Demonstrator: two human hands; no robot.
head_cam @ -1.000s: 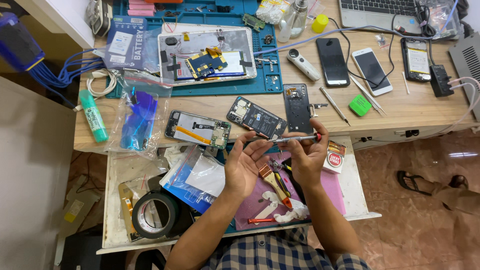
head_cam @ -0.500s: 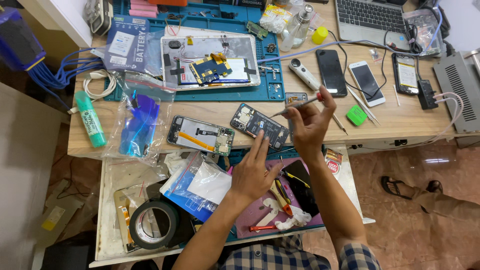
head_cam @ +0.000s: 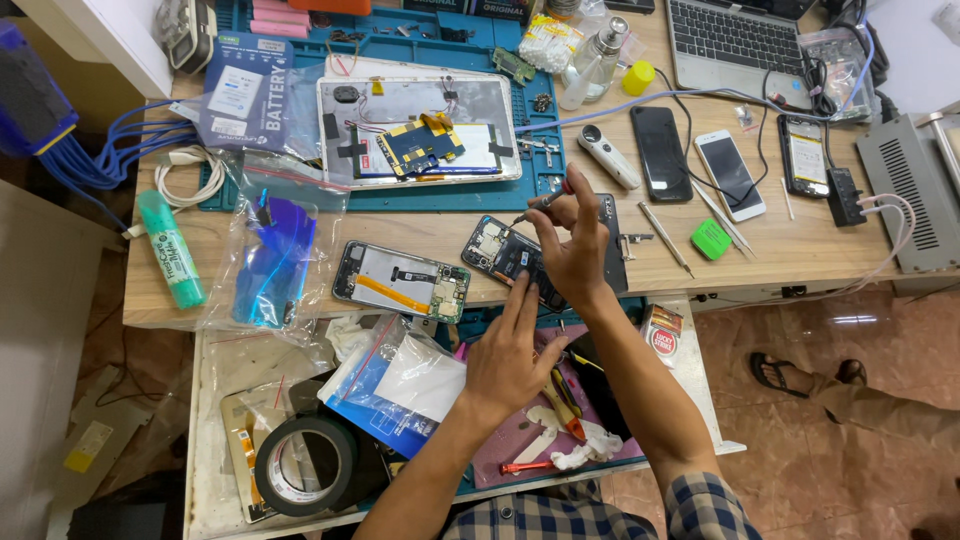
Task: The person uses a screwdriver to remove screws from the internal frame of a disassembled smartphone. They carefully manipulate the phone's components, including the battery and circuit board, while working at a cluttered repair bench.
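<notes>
My right hand grips a small screwdriver whose tip points down at an opened phone lying on the wooden desk. My left hand hovers with spread fingers just below that phone, its fingertips near the phone's lower edge. A second opened phone with a yellow flex cable lies to the left. Behind my right hand a dark phone back shows partly.
A blue work mat holds an opened tablet. Three phones, a laptop and a grey box sit on the right. Plastic bags, a tape roll and tools fill the pulled-out drawer. A sandalled foot rests on the floor.
My right hand has risen from the desk's edge to above the opened phone with the screwdriver. My left hand has followed upward towards the phone.
</notes>
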